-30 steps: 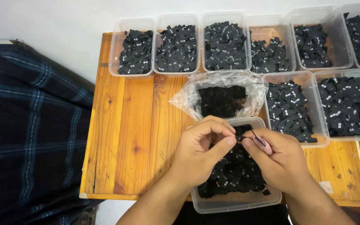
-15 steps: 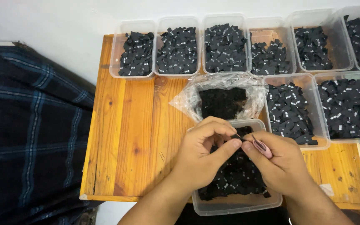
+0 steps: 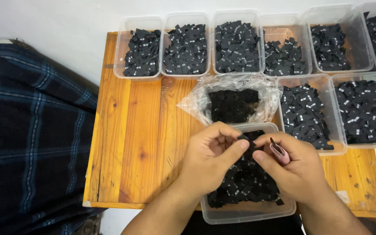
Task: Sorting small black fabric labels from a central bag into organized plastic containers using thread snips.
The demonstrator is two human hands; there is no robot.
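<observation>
My left hand point(image 3: 212, 159) and my right hand point(image 3: 294, 167) meet over a clear plastic tub point(image 3: 246, 213) full of small black fabric labels at the table's front edge. Between the thumbs and forefingers of both hands sits one small black label point(image 3: 245, 140). My right hand also holds a small pink tool point(image 3: 279, 152) tucked against its palm. Just behind the tub lies an open clear plastic bag point(image 3: 236, 102) with a heap of black labels in it.
Several clear tubs of black labels line the back of the wooden table point(image 3: 131, 143), with two more point(image 3: 310, 115) on the right. A dark plaid cloth point(image 3: 27, 130) lies to the left. A white wall runs behind.
Both hands have stayed over the front tub, with the fingers shifting slightly on the small label. The view sits a little lower.
</observation>
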